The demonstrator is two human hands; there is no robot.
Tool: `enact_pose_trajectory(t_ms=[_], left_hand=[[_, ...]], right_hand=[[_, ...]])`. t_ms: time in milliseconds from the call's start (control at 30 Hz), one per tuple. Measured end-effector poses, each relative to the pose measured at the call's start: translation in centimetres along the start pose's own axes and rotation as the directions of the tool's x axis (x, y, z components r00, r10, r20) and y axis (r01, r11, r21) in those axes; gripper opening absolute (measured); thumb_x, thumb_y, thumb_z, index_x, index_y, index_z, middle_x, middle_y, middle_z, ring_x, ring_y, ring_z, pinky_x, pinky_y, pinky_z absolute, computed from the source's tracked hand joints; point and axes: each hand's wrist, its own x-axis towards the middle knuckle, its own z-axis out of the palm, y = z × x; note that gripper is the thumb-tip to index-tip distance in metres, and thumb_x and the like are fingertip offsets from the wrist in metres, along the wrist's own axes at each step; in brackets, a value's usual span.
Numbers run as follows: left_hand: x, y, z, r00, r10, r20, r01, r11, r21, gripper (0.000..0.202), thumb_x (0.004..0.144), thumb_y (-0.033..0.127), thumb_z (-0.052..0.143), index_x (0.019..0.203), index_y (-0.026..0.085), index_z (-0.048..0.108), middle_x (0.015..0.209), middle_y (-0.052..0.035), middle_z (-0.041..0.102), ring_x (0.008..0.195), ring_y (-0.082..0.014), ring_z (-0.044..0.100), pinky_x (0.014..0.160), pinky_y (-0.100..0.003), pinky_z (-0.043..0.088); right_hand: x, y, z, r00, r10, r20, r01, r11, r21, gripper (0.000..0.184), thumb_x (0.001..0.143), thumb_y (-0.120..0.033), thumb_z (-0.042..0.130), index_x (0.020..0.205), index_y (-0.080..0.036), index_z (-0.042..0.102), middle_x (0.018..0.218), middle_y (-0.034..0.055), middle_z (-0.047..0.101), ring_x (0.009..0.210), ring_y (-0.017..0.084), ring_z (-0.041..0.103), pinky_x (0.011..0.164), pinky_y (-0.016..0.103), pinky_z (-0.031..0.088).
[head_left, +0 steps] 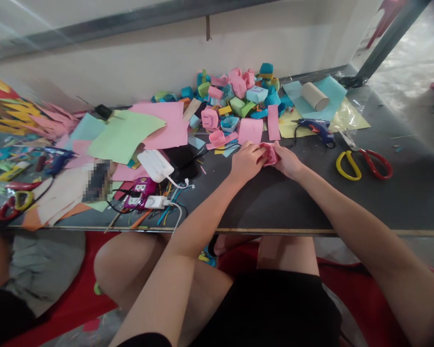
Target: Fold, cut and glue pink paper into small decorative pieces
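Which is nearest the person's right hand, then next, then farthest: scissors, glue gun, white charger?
1. Glue gun, just beyond the right hand holding pink paper.
2. Scissors, farther right.
3. White charger, far to the left.

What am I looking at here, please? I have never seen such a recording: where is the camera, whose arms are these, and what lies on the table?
There is no machine here. The one picture comes from a camera worn on a person's head, looking forward and down, so the two bare arms are that person's own. The left hand and the right hand together hold a small pink paper piece over the dark table. Behind them lie a pile of small folded paper shapes and flat coloured sheets. To the right lie a blue glue gun, scissors with yellow and red handles, and a cardboard roll.
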Motion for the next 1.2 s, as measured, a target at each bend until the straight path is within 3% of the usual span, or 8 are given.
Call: enact_pose_trajectory(t_ms=[467, 767, 1000, 1200], left_hand=[[0.1, 0.3, -0.4, 0.999, -0.007, 0.052, 0.004, 0.998, 0.066, 0.023, 0.095, 0.028, 0.066, 0.113, 0.02, 0.077, 0.103, -0.0088, 0.076, 0.104, -0.0225, 0.065, 0.078, -0.033, 0.054], [0.2, 0.4, -0.5, 0.995, -0.03, 0.094, 0.023, 0.998, 0.066, 0.024, 0.095, 0.028, 0.066, 0.115, 0.019, 0.076, 0.106, -0.0099, 0.075, 0.107, -0.0234, 0.064, 0.081, -0.035, 0.054], [0.2, 0.3, -0.4, 0.996, -0.025, 0.088, 0.02, 0.998, 0.059, 0.024, 0.096, 0.029, 0.066, 0.115, 0.018, 0.077, 0.105, -0.0105, 0.076, 0.106, -0.024, 0.064, 0.079, -0.035, 0.054], [0.1, 0.2, -0.2, 0.996, -0.016, 0.089, 0.012, 0.999, 0.042, 0.023, 0.096, 0.029, 0.065, 0.113, 0.018, 0.076, 0.106, -0.011, 0.075, 0.107, -0.0238, 0.064, 0.082, -0.035, 0.055]], right_hand=[[0.6, 0.5, -0.7, 1.0, -0.006, -0.007, 0.006, 0.999, -0.043, 0.044, 0.106, -0.052, 0.046, 0.1, -0.017, 0.072, 0.083, 0.0041, 0.074, 0.07, 0.013, 0.069, 0.068, 0.026, 0.06], [0.5, 0.4, -0.5, 1.0, -0.011, 0.024, 0.012, 0.999, -0.052, 0.038, 0.106, -0.048, 0.05, 0.09, -0.02, 0.069, 0.079, 0.003, 0.072, 0.067, 0.012, 0.066, 0.063, 0.023, 0.059], [0.9, 0.8, -1.1, 0.999, -0.014, 0.034, 0.016, 0.998, -0.068, 0.037, 0.108, -0.044, 0.046, 0.101, -0.018, 0.071, 0.082, 0.004, 0.073, 0.068, 0.013, 0.067, 0.067, 0.027, 0.06], [0.9, 0.9, -1.2, 0.999, -0.012, 0.04, 0.015, 0.998, -0.065, 0.035, 0.107, -0.045, 0.048, 0.1, -0.019, 0.072, 0.083, 0.0032, 0.074, 0.069, 0.013, 0.067, 0.067, 0.026, 0.059]])
